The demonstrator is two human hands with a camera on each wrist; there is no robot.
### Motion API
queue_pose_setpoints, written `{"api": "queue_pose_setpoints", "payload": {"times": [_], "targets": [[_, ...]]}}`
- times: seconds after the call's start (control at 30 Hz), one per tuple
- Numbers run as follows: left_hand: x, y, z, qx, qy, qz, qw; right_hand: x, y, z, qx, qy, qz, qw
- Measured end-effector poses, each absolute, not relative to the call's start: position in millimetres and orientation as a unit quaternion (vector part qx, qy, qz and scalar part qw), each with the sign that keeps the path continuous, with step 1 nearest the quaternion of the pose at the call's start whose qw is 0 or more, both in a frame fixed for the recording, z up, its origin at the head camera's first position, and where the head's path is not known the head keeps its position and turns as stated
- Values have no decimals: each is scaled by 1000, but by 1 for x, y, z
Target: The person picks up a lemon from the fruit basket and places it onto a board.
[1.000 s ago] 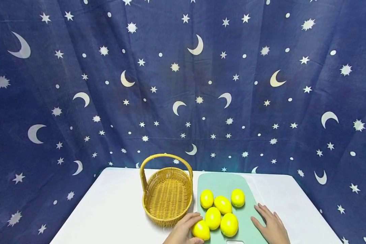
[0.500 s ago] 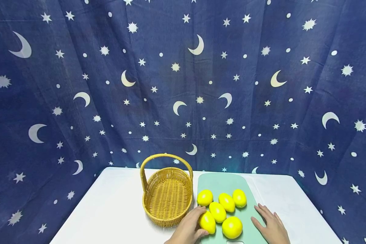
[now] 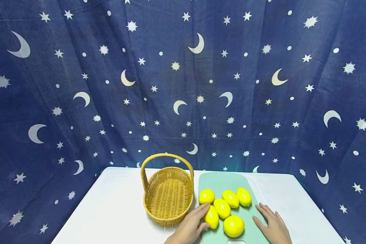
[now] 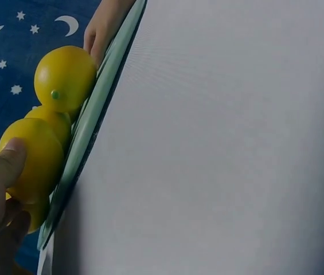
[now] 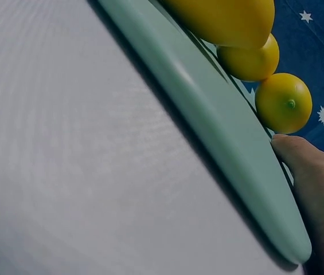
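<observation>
With thumb and fingers on either side, my left hand (image 3: 189, 224) holds the nearest-left lemon (image 3: 211, 217) at the left edge of a pale green cutting board (image 3: 222, 180). In the left wrist view my thumb lies across that lemon (image 4: 38, 163), the fingers partly hidden below. Several other yellow lemons cluster beside it, among them a front lemon (image 3: 233, 226) and a far-right lemon (image 3: 244, 197). My right hand (image 3: 273, 224) rests at the board's right edge, fingers spread and relaxed, gripping no lemon. In the right wrist view its thumb (image 5: 299, 153) touches the board's edge.
A yellow wicker basket (image 3: 168, 222) with a tall arched handle stands just left of the board, and no fruit shows inside. A white cloth covers the table (image 3: 109, 203). Behind hangs a dark blue curtain (image 3: 158, 44) with moons and stars.
My left hand has shifted right and slightly forward with the held lemon. Neighbouring lemons have rolled and shifted, mostly to the right. The right hand has barely moved.
</observation>
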State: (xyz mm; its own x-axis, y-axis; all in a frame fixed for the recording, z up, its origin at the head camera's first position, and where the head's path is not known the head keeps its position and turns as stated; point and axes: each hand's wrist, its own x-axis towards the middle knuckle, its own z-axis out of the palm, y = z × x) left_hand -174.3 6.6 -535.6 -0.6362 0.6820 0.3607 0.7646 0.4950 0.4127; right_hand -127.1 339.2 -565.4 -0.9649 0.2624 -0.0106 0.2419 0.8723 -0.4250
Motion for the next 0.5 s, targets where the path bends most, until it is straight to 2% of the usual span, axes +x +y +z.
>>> {"api": "queue_pose_setpoints", "payload": {"times": [0.1, 0.27, 0.4, 0.5], "targets": [[-171, 5, -534, -433, -865, -243, 79, -126, 339, -566, -123, -968, 215, 36], [-165, -2, -519, -447, -859, -219, 121, -125, 341, -564, -109, -966, 228, 53], [-165, -14, -498, -448, -845, -210, 205, -124, 338, -547, -122, -962, 238, 61], [-171, -29, -485, -419, -842, -196, 276, -124, 332, -527, -110, -960, 226, 122]]}}
